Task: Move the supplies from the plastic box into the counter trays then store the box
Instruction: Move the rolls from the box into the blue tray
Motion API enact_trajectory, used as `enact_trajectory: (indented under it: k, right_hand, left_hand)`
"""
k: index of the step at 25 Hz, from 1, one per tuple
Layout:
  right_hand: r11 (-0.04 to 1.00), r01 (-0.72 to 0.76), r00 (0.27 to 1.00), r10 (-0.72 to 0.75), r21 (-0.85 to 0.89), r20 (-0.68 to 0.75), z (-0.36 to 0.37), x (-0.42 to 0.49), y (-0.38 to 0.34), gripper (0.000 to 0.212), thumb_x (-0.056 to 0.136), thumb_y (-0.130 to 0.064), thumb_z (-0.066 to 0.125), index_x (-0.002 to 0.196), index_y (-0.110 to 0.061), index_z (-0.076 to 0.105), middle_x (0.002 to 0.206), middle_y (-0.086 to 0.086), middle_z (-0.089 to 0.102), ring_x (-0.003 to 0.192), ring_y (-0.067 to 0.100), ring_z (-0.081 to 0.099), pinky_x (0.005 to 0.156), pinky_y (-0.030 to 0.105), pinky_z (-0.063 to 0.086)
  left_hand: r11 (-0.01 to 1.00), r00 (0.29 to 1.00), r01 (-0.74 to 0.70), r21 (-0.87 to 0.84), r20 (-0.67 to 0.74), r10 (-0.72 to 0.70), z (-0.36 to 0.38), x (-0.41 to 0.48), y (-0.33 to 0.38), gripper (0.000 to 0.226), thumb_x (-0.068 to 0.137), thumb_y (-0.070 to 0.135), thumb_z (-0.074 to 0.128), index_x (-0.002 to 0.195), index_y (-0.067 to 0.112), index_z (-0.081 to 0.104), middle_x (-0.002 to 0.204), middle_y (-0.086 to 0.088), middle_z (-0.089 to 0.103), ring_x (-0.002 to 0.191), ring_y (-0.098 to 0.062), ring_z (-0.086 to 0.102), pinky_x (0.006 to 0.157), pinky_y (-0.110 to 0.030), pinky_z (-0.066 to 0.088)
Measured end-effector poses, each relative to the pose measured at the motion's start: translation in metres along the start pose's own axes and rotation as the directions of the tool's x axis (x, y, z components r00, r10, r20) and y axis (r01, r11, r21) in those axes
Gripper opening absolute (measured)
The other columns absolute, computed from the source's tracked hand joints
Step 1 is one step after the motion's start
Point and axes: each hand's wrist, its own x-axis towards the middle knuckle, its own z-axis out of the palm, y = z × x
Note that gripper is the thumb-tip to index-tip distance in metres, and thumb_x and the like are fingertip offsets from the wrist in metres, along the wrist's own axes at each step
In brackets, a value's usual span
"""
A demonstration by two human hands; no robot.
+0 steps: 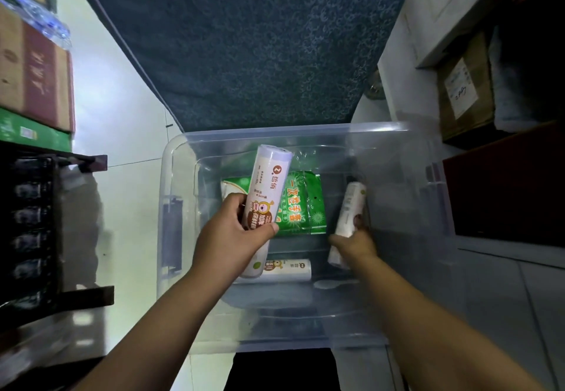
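Over the plastic box [175,176], a 哲俏 roll [269,189] in the left hand [232,237]

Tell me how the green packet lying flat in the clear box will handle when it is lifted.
The green packet is likely floppy: its film wrapper is creased and it lies flat on the floor of the clear box. Its glossy surface may be slippery. Being flat, it should not roll.

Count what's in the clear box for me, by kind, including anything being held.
Rolls: 3, a roll in the left hand, a second in the right hand, a third lying loose
Green pack: 1
Total: 4
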Motion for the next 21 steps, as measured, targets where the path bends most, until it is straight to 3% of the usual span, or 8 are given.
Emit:
enact_trajectory:
  k: [2,5,9,14,18,21]
  right_hand:
    - [0.998,0.033,0.999,-0.032,0.045,-0.037,-0.013,-0.022,-0.010,0.055,0.068,-0.019,0.076,0.115,-0.003,0.052,0.109,0.021,0.064,0.090,0.033,0.063,0.071,0.034,0.051]
    - [0.980,0.196,0.978,-0.195,0.010,-0.078,-0.036,-0.069,-0.019,0.047,0.067,-0.021,0.073,0.103,-0.012,0.044,0.102,0.015,0.063,0.075,0.027,0.057,0.064,0.032,0.047]
    - [0.933,0.349,0.919,-0.359,-0.086,-0.164,-0.075,-0.170,-0.015,0.046,0.067,-0.029,0.070,0.099,-0.025,0.038,0.098,0.006,0.064,0.077,0.026,0.061,0.061,0.034,0.051]
    - [0.882,0.413,0.847,-0.463,-0.224,-0.262,-0.134,-0.294,0.020,0.053,0.065,-0.034,0.069,0.108,-0.034,0.036,0.101,-0.005,0.062,0.085,0.022,0.064,0.068,0.037,0.054]
    - [0.886,0.383,0.778,-0.462,-0.261,-0.426,-0.186,-0.374,0.074,0.053,0.064,-0.036,0.064,0.106,-0.046,0.032,0.092,-0.016,0.056,0.074,0.011,0.054,0.053,0.024,0.039]
    - [0.915,0.319,0.744,-0.404,-0.247,-0.533,-0.213,-0.423,0.122,0.055,0.063,-0.037,0.065,0.106,-0.049,0.032,0.085,-0.019,0.051,0.070,0.008,0.052,0.050,0.020,0.035]
  left_hand:
    - [0.998,1.000,-0.015,-0.069,-0.010,0.014,-0.014,-0.015,0.000,0.035,0.053,0.056,0.068,0.083,0.055,0.050,0.079,0.025,0.066,0.072,0.005,0.063,0.063,-0.025,0.049]
    - [0.994,0.998,-0.065,-0.093,-0.009,0.064,-0.037,-0.042,0.002,0.036,0.052,0.058,0.068,0.082,0.055,0.050,0.081,0.020,0.067,0.072,0.004,0.063,0.058,-0.022,0.045]
    - [0.986,0.987,-0.162,-0.037,0.001,0.162,-0.078,-0.093,0.008,0.035,0.060,0.049,0.074,0.085,0.052,0.050,0.080,0.023,0.064,0.071,0.004,0.061,0.054,-0.015,0.039]
    - [0.956,0.955,-0.293,0.035,0.051,0.291,-0.107,-0.143,0.038,0.047,0.066,0.041,0.078,0.108,0.034,0.057,0.092,0.015,0.063,0.074,0.004,0.057,0.053,-0.019,0.040]
    - [0.909,0.901,-0.416,0.017,0.147,0.409,-0.097,-0.181,0.084,0.046,0.067,0.038,0.078,0.107,0.036,0.055,0.087,0.016,0.062,0.072,0.003,0.057,0.052,-0.020,0.042]
    - [0.865,0.837,-0.501,-0.034,0.234,0.494,-0.078,-0.209,0.111,0.045,0.066,0.031,0.079,0.104,0.037,0.056,0.092,0.010,0.066,0.077,-0.005,0.062,0.058,-0.026,0.048]
